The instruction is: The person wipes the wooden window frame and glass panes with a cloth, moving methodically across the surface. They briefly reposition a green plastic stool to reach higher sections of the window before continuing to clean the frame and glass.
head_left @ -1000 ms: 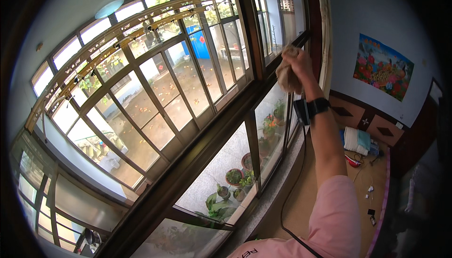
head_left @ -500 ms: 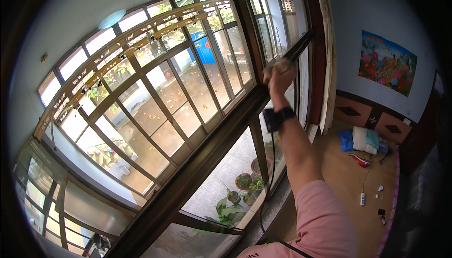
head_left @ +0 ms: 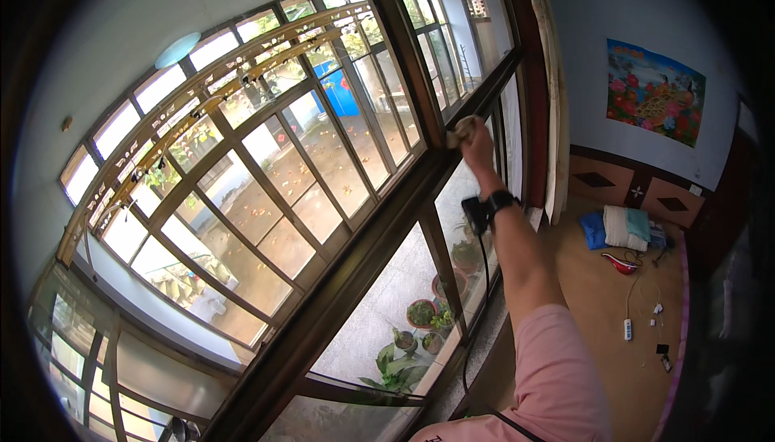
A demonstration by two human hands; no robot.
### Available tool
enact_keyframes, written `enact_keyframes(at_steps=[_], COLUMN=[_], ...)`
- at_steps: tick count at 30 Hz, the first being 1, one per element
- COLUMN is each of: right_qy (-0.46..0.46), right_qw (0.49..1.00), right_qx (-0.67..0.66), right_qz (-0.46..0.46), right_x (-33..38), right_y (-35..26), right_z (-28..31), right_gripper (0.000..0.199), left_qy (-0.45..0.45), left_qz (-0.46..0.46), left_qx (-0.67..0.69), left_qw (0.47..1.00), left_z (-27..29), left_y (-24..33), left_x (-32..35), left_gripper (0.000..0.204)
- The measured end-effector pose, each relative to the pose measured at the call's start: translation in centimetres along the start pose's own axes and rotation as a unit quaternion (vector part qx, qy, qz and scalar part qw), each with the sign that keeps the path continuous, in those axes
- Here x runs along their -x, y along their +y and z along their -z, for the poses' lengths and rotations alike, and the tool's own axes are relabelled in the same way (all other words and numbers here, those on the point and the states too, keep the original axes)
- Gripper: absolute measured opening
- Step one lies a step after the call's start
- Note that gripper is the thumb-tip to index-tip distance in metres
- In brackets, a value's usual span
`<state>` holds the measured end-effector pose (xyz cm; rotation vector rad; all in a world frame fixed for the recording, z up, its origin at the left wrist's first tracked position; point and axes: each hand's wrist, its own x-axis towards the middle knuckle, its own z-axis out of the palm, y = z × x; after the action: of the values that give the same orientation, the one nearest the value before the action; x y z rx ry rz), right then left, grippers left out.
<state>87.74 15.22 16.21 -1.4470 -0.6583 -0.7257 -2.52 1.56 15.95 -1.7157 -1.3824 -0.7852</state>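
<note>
My right hand (head_left: 478, 147) reaches up and forward, its fingers closed around a crumpled beige cloth (head_left: 462, 131). The cloth presses on the dark brown window frame (head_left: 440, 159), at the corner where an upright post meets the horizontal rail. Glass panes lie above and below that rail. A black band with a small box (head_left: 487, 209) and a cable sits on my right wrist, and a pink sleeve (head_left: 557, 361) covers the upper arm. My left hand is out of the picture.
Potted plants (head_left: 420, 313) stand beyond the lower pane. A cream curtain (head_left: 557, 103) hangs right of the window. On the brown surface at lower right are folded bedding (head_left: 626, 228), a red and white device (head_left: 620, 263) and a white power strip (head_left: 627, 329). A colourful poster (head_left: 655, 91) hangs above.
My right hand and the cloth have shifted slightly left and down along the rail to the post's corner. The whole view has turned a little.
</note>
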Motion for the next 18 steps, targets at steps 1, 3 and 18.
enact_keyframes(at_steps=[1,3,18], right_qy=[-0.012,-0.082,-0.147], right_qw=[1.0,0.995,0.976], right_qx=[-0.005,-0.006,-0.005], right_qz=[-0.001,-0.062,0.162], right_x=[-1.0,-1.6,16.7], right_y=[0.9,1.9,-16.8], right_z=[0.7,0.8,5.7], right_gripper=[0.045,0.043,0.027], left_qy=[-0.001,0.006,-0.031], left_qz=[-0.003,-0.009,0.017], left_qx=[-0.003,-0.011,0.014], left_qw=[1.0,1.0,0.999], left_z=[0.0,0.0,0.6], left_y=[0.0,-0.1,-0.3], left_x=[0.0,0.0,-0.5], left_gripper=[0.062,0.061,0.057])
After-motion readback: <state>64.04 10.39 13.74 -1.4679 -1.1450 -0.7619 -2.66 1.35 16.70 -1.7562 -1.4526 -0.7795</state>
